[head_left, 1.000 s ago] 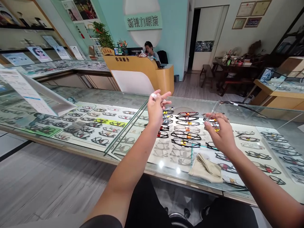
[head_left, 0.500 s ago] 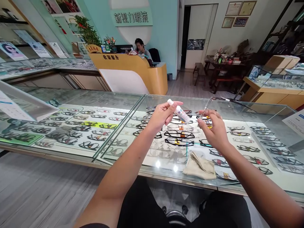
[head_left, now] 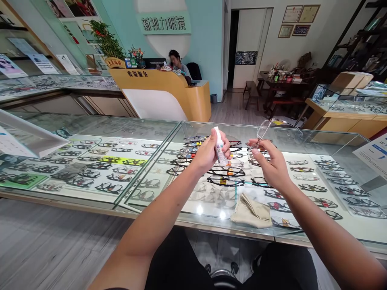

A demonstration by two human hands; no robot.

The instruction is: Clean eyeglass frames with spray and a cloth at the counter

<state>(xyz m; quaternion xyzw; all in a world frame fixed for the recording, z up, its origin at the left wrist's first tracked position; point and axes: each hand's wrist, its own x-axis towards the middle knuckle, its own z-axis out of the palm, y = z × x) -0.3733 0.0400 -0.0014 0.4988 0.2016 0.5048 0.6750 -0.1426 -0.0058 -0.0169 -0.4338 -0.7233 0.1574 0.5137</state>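
My left hand (head_left: pixel 208 152) is closed round a small white spray bottle (head_left: pixel 221 150) with a printed label, its nozzle pointing up. A pair of eyeglasses (head_left: pixel 263 129) is pinched by the rim between the thumb and fingers of my right hand (head_left: pixel 270 161), with one temple stretching off to the right. Both hands are above the glass display case (head_left: pixel 208 223). On its top, near the front edge, lies a folded beige cloth (head_left: pixel 252 211). Under the glass are rows of spectacle frames (head_left: pixel 226 181), partly hidden by my hands.
A second glass case (head_left: pixel 90 193) joins on the left, with a white sign stand (head_left: pixel 27 137) on it. Another sign (head_left: pixel 375 157) stands at the right edge. Beyond are a wooden counter (head_left: pixel 193 102) with a seated person (head_left: pixel 181 66) and a dark wooden table (head_left: pixel 278 82).
The spray bottle has turned from tilted to nearly upright in my left hand, and my fingers have wrapped round it. The eyeglasses have rotated a little in my right hand.
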